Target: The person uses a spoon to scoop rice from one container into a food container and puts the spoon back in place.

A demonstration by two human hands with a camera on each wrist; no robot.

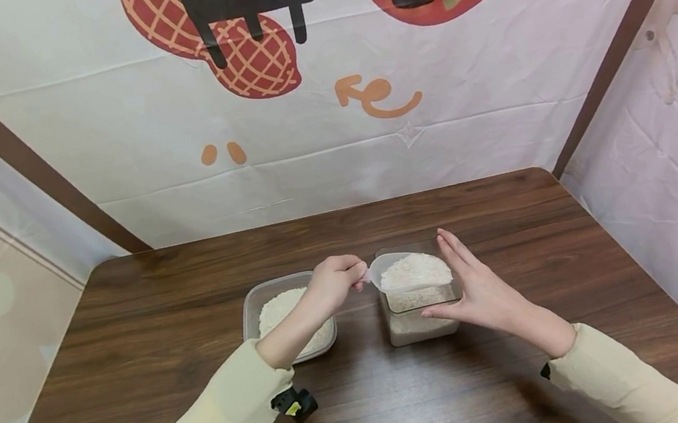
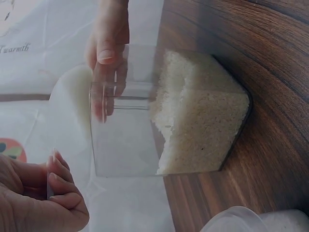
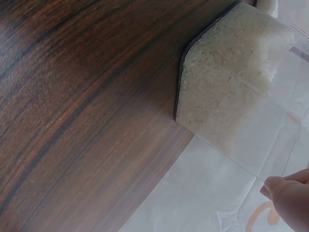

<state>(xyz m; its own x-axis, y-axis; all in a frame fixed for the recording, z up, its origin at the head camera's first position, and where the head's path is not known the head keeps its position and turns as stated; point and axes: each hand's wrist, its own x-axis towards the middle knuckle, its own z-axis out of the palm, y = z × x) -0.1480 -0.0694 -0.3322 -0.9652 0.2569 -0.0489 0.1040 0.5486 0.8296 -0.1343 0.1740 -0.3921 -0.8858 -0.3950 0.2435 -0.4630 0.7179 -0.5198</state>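
Note:
My left hand (image 1: 336, 281) pinches the short handle of a translucent white scoop (image 1: 382, 263), which is heaped with white rice (image 1: 415, 272). The scoop is held over the open top of a clear square container (image 1: 424, 329). In the left wrist view the scoop (image 2: 70, 104) sits right at the container's rim, above a sloping layer of rice (image 2: 203, 121) in the lower part. My right hand (image 1: 485, 292) grips the container's upper rim from the right, thumb at the front and fingers stretched toward the back. In the right wrist view, fingertips (image 3: 275, 186) touch the rim.
A shallow translucent tub (image 1: 251, 319) of rice stands on the left, partly hidden beneath my left forearm. Both containers rest on a dark wood-grain table (image 1: 174, 382). A white printed cloth (image 1: 334, 176) hangs behind the table's far edge.

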